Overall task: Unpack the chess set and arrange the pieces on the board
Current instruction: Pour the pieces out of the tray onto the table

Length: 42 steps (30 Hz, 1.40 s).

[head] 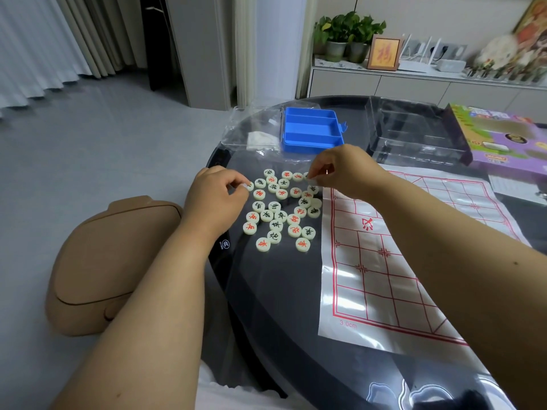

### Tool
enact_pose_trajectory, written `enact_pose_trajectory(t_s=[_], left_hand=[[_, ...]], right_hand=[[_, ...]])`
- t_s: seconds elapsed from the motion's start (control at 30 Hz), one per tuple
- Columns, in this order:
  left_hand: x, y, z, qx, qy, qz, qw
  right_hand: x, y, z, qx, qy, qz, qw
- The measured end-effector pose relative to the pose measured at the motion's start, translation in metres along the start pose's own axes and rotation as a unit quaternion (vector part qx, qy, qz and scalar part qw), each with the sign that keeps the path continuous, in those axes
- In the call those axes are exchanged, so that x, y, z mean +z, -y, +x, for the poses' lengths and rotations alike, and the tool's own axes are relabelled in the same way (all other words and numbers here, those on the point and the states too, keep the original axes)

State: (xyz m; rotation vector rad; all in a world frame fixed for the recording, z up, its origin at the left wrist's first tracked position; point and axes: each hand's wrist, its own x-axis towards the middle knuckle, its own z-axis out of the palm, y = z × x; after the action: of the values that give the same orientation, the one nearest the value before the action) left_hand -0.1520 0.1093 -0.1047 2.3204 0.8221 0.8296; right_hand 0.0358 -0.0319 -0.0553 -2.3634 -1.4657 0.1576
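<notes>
Pieces [281, 208] all sit loose just left of the board [393, 261], none on it yet. Left hand [217, 192] & right hand [340, 170] each pinching one piece. Imo sort red vs black first, then place w/ characters up.

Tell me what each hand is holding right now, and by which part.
Each pinches one chess piece by its rim between thumb and fingers: left hand at the pile's left edge, right hand at its top right.

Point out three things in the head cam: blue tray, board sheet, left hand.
blue tray [310, 125]: head view, on the floor of its middle compartment.
board sheet [381, 279]: head view, on a bare square of the red grid.
left hand [214, 196]: head view, on the back of the hand.
</notes>
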Motion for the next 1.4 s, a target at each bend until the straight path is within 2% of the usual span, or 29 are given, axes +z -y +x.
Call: enact_pose_trajectory(t_s=[0.17,0.4,0.63,0.87,1.13,1.4], left_hand=[[0.0,-0.001,-0.001,-0.003,0.0,-0.003,1.0],[-0.001,-0.001,-0.001,-0.009,0.0,-0.009,1.0],[-0.002,-0.003,-0.001,-0.011,0.003,-0.007,1.0],[-0.002,-0.003,-0.002,-0.012,-0.001,-0.004,1.0],[-0.002,-0.003,-0.002,-0.01,-0.003,-0.009,1.0],[-0.002,-0.002,-0.004,-0.006,-0.014,-0.01,1.0]], right_hand=[[0.002,0.006,-0.005,-0.024,0.074,0.046,0.996],[0.005,0.006,-0.007,-0.027,0.045,0.038,0.998],[-0.012,-0.001,-0.015,-0.026,0.12,-0.009,0.992],[-0.002,0.002,-0.013,-0.036,0.099,-0.037,0.994],[-0.001,0.002,-0.014,0.003,0.092,-0.014,0.996],[0.004,0.007,-0.02,0.009,0.021,-0.007,1.0]])
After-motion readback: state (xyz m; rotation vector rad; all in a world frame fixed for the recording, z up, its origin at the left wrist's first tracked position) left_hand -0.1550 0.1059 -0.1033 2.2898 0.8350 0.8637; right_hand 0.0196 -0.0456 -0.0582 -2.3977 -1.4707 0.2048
